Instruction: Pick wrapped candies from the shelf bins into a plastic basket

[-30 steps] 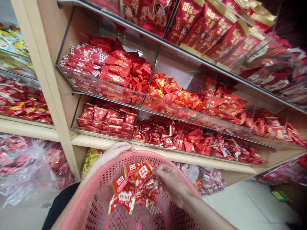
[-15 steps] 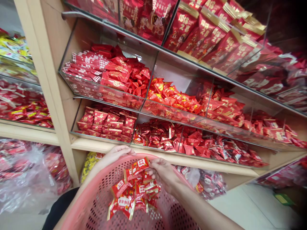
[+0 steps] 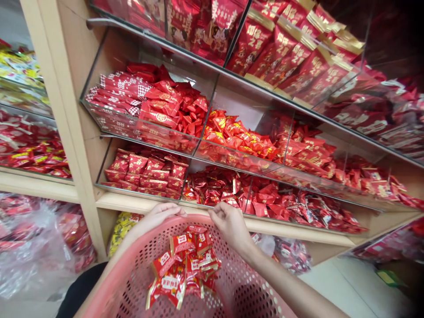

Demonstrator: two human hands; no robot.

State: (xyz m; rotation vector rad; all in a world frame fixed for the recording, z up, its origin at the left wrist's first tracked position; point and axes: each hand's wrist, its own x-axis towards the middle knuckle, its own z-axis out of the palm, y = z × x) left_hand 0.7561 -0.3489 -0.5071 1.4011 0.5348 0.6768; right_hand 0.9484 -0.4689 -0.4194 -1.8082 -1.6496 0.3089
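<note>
A pink perforated plastic basket [image 3: 132, 260] tilts in front of me below the shelves. My left hand [image 3: 164, 213] grips its far rim, fingers laid over the edge. Inside lies a small pile of red candy packets [image 3: 195, 265] with gold ends and white labels. My right hand [image 3: 230, 227] is over the rim on the right, its fingers curled together, and no packet shows in them. Just beyond its fingertips is a lower shelf compartment of shiny dark red packets [image 3: 213, 183].
Clear-fronted shelf compartments hold stacked red packets [image 3: 145, 170], checked and red packets [image 3: 159, 101] and bright red sweets [image 3: 236, 132]. Larger red bags [image 3: 271, 48] stand above. A wooden upright [image 3: 62, 110] divides the shelves. Clear plastic bags [image 3: 29, 247] lie lower left.
My right hand has let go of a red candy packet, which now lies on the pile in the basket. That hand has moved up and forward to the rim. My left hand stays put.
</note>
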